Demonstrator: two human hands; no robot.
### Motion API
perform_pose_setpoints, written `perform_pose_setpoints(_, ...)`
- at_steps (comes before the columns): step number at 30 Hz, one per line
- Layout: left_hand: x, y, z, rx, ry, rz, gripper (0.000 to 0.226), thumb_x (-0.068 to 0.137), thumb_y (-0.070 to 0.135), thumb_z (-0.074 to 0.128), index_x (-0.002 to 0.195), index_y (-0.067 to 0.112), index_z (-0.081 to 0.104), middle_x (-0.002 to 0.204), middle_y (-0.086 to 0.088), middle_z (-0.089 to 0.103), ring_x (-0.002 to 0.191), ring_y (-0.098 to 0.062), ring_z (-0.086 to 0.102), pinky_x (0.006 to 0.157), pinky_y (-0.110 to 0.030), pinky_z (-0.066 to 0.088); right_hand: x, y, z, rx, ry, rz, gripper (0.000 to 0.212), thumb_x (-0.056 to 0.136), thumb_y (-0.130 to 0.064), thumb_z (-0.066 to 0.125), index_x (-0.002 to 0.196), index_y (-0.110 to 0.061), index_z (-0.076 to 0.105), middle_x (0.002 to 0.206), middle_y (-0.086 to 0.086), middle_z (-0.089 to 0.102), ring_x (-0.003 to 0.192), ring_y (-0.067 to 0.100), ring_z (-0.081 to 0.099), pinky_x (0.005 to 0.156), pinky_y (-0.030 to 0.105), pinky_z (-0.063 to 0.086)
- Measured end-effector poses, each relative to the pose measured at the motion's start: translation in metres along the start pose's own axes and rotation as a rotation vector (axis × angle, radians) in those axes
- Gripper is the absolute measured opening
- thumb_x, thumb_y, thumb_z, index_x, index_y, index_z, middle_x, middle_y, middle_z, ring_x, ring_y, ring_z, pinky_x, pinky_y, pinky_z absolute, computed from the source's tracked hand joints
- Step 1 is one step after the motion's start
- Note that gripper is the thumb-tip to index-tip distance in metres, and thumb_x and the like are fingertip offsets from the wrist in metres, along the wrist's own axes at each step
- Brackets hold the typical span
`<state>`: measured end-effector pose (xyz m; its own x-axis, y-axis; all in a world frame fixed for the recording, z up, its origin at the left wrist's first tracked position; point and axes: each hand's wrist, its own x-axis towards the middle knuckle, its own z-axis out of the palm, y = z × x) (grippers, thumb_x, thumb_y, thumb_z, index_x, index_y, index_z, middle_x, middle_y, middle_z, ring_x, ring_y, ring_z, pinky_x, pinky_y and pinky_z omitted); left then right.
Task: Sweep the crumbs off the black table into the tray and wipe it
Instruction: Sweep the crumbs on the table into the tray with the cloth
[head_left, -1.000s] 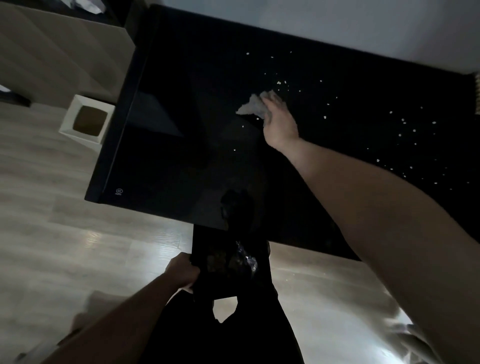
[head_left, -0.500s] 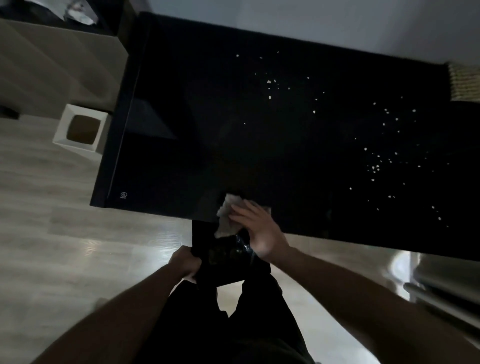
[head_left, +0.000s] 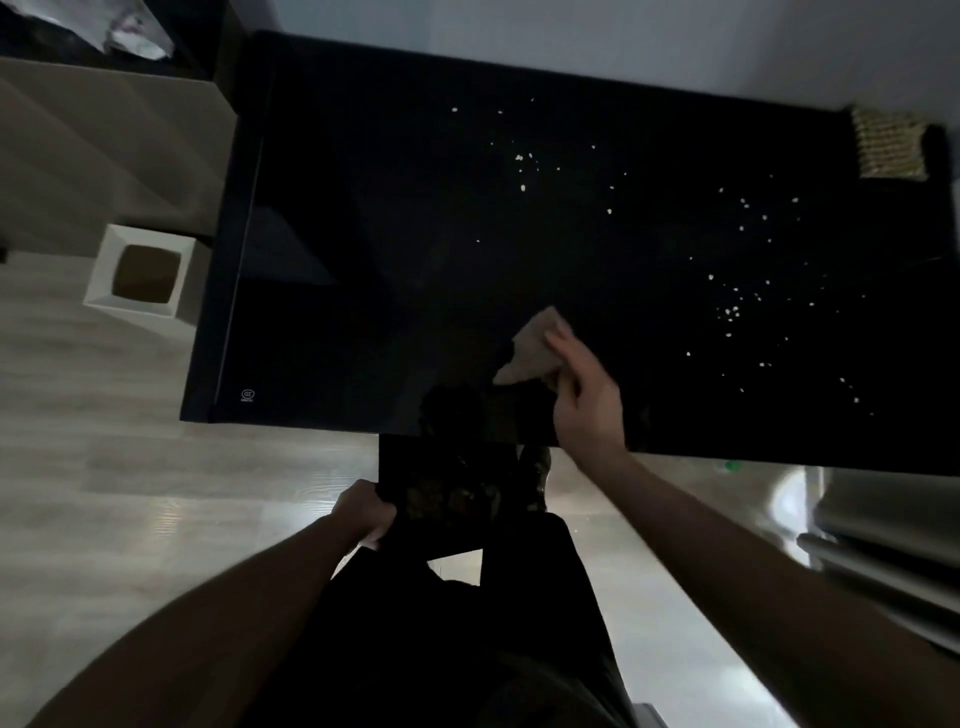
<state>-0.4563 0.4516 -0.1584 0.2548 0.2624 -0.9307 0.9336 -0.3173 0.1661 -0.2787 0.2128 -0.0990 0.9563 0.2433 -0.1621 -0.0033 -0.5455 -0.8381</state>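
Note:
The glossy black table (head_left: 363, 234) fills the upper middle of the view. Several pale crumbs (head_left: 732, 312) lie scattered on its right half, and a smaller cluster (head_left: 522, 161) sits near the back centre. My right hand (head_left: 584, 395) holds a crumpled pale cloth (head_left: 530, 348) just inside the table's near edge. Below that edge, my left hand (head_left: 366, 512) grips the left side of a dark tray (head_left: 405, 462) holding some debris.
A white square bin (head_left: 140, 273) stands on the pale wood floor left of the table. A woven mat (head_left: 891, 143) lies at the table's far right corner. A metallic object (head_left: 883, 525) is at the right edge.
My right hand swept the cloth from the table's centre to the near edge over the tray, then moved back up onto the table. The left hand kept holding the tray.

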Motion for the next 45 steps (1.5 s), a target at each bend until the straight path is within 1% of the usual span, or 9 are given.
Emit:
perform_pose_setpoints(4, 0.011, -0.004, -0.001, -0.057, -0.040, -0.020, 0.034, 0.080, 0.005, 0.046, 0.101, -0.002, 0.071, 0.083, -0.025, 0.076, 0.062, -0.042, 0.076, 0.063, -0.051, 0.066, 0.077, -0.005, -0.018, -0.015, 0.035, -0.016, 0.048, 0.105, -0.003, 0.046, 0.145, -0.027, 0.058, 0.160, -0.014, 0.045, 0.147, 0.002, 0.041, 0.119, 0.038, 0.043)
perform_pose_setpoints(9, 0.005, -0.004, 0.008, -0.067, 0.037, -0.054, 0.028, 0.087, 0.000, 0.047, 0.103, 0.000, 0.070, 0.070, -0.013, 0.069, 0.054, -0.025, 0.074, 0.035, -0.022, 0.051, 0.180, -0.015, -0.029, -0.159, 0.035, -0.087, 0.047, 0.105, -0.005, 0.045, 0.147, -0.023, 0.055, 0.161, -0.004, 0.045, 0.151, 0.010, 0.038, 0.127, 0.028, 0.027)
perform_pose_setpoints(13, 0.005, -0.008, 0.016, -0.051, 0.072, -0.076, 0.028, 0.086, 0.003, 0.055, 0.106, 0.007, 0.074, 0.088, -0.013, 0.075, 0.089, -0.032, 0.073, 0.057, -0.024, 0.054, 0.255, -0.015, -0.025, -0.234, 0.017, -0.045, 0.051, 0.104, -0.006, 0.049, 0.151, -0.024, 0.051, 0.166, -0.001, 0.037, 0.152, 0.011, 0.034, 0.115, 0.001, 0.011)
perform_pose_setpoints(15, 0.007, -0.010, 0.021, -0.057, 0.090, -0.089, 0.031, 0.085, 0.008, 0.058, 0.111, 0.008, 0.075, 0.101, -0.015, 0.076, 0.095, -0.031, 0.072, 0.071, -0.029, 0.052, 0.286, -0.014, -0.020, -0.289, -0.013, -0.068, 0.054, 0.103, -0.004, 0.047, 0.153, -0.025, 0.049, 0.169, 0.001, 0.030, 0.155, 0.015, 0.030, 0.123, 0.015, 0.016)
perform_pose_setpoints(21, 0.011, -0.009, 0.036, -0.099, 0.118, -0.108, 0.026, 0.085, 0.012, 0.062, 0.107, 0.009, 0.076, 0.094, -0.011, 0.074, 0.088, -0.028, 0.071, 0.069, -0.028, 0.049, 0.335, -0.006, 0.011, -0.699, -0.218, -0.063, 0.057, 0.108, -0.034, 0.036, 0.163, -0.031, 0.023, 0.175, 0.004, 0.005, 0.160, 0.035, 0.002, 0.130, 0.053, 0.006)
perform_pose_setpoints(33, 0.000, -0.012, 0.038, -0.134, 0.099, -0.113, 0.031, 0.079, 0.013, 0.062, 0.106, 0.011, 0.077, 0.096, -0.013, 0.077, 0.091, -0.030, 0.075, 0.084, -0.040, 0.063, 0.089, 0.042, 0.048, -0.465, -0.513, -0.639, 0.052, 0.093, 0.000, 0.052, 0.140, -0.018, 0.065, 0.153, 0.005, 0.056, 0.148, 0.034, 0.042, 0.122, 0.049, 0.034)
perform_pose_setpoints(38, 0.024, -0.037, 0.031, -0.112, 0.057, -0.061, 0.049, 0.060, 0.021, 0.053, 0.100, 0.006, 0.076, 0.091, -0.019, 0.077, 0.082, -0.036, 0.077, 0.077, -0.048, 0.065, -0.026, 0.060, 0.050, -0.391, -0.696, -0.546, 0.065, 0.080, -0.002, 0.071, 0.141, -0.024, 0.064, 0.159, -0.007, 0.049, 0.156, 0.015, 0.025, 0.125, 0.042, 0.026)
perform_pose_setpoints(41, 0.021, -0.039, 0.025, -0.101, 0.036, -0.045, 0.045, 0.062, 0.018, 0.051, 0.096, 0.004, 0.076, 0.087, -0.022, 0.077, 0.075, -0.038, 0.078, 0.073, -0.050, 0.065, -0.057, 0.049, 0.046, -0.227, -0.652, -0.381, 0.058, 0.084, 0.004, 0.060, 0.135, -0.020, 0.069, 0.152, -0.007, 0.056, 0.149, -0.013, 0.022, 0.124, 0.019, 0.018)
perform_pose_setpoints(45, -0.006, -0.022, 0.015, -0.117, 0.043, -0.062, 0.031, 0.073, 0.009, 0.049, 0.093, 0.004, 0.073, 0.082, -0.023, 0.076, 0.062, -0.038, 0.077, 0.065, -0.050, 0.066, -0.053, 0.027, 0.036, -0.085, -0.450, -0.277, 0.056, 0.094, 0.011, 0.052, 0.135, -0.022, 0.069, 0.151, -0.009, 0.058, 0.143, -0.001, 0.047, 0.119, 0.032, 0.041)
